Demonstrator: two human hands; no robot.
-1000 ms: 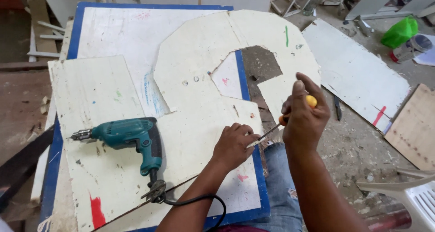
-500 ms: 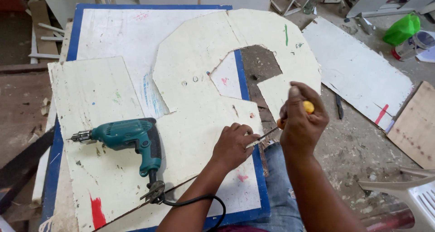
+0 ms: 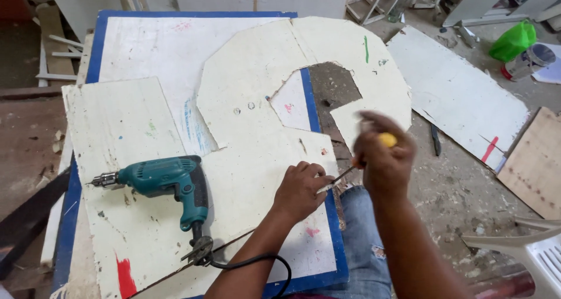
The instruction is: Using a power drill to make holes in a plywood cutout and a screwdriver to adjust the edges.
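Right now the screwdriver (image 3: 350,170), yellow handle, sits centre-right of the frame, tip at the white board's (image 3: 257,176) edge. Right hand (image 3: 383,159) is closed around the handle; left hand (image 3: 301,191) pinches the tip w/ a small screw, I think. The tip could slip and hit those fingers. A teal drill (image 3: 166,179) lies lower left on the blue-edged surface (image 3: 99,36). Floor (image 3: 461,188) is dusty, w/ scrap boards.

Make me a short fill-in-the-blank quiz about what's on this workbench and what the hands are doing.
1. The electric drill lying on the white board is ____ in colour.
2. The right hand grips a screwdriver with a ____ handle.
3. The left hand rests near the board's ____ edge.
4. The table has a ____ border.

Missing words: teal green; yellow; right; blue
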